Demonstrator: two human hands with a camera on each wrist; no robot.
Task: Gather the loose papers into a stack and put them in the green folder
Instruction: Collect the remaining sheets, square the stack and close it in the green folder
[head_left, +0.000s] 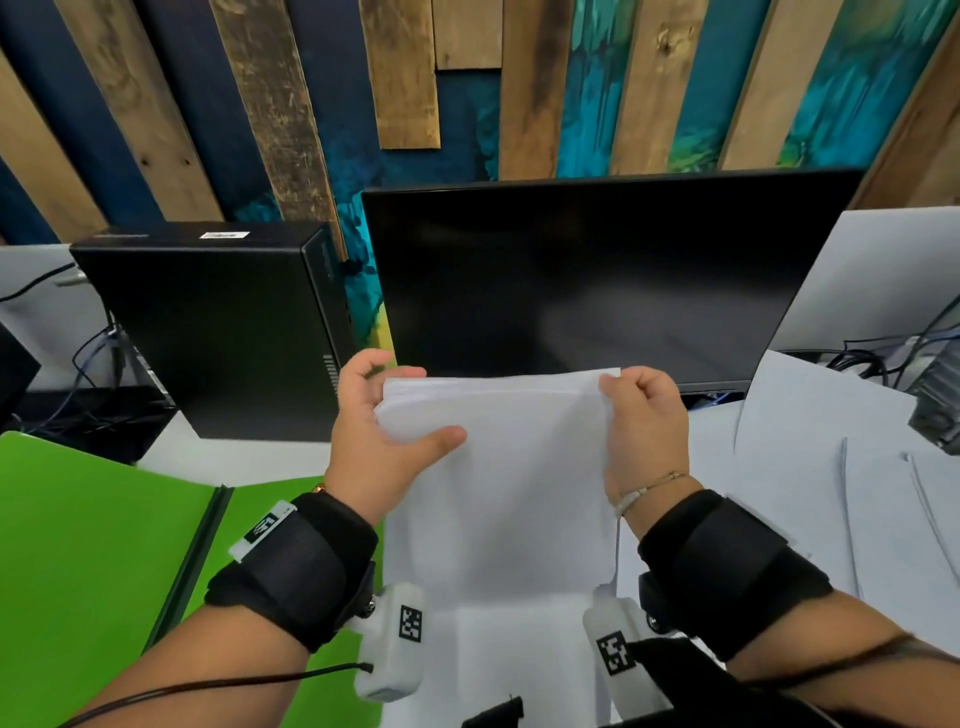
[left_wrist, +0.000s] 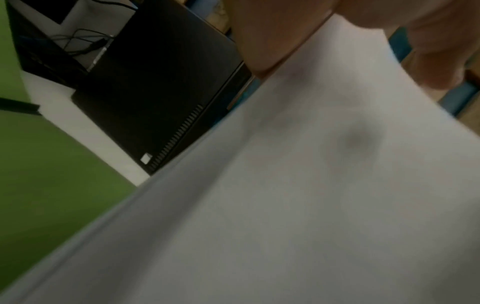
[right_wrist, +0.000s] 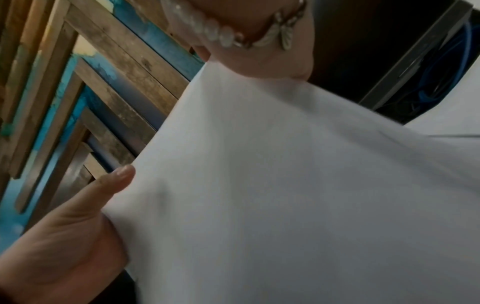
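the left hand (head_left: 382, 441) and right hand (head_left: 641, 431) pinch the stack (head_left: 511, 467) by its top corners, right of the folder (head_left: 93, 545); it looks light, floppy and apt to fan.

I see a plain white stack of papers (head_left: 498, 467) with no print showing. Left of the stack lies the bright green folder (head_left: 93, 545), its spine a darker green. Behind the stack, the monitor (head_left: 597, 280) is black, and the computer tower (head_left: 218, 327) left of it is black with a small white label on top. Right of the stack lie more white loose sheets (head_left: 831, 467). The plank wall (head_left: 467, 88) mixes brown wood, navy and streaky teal. My wrist straps (head_left: 296, 566) are black, with black-and-white square markers.
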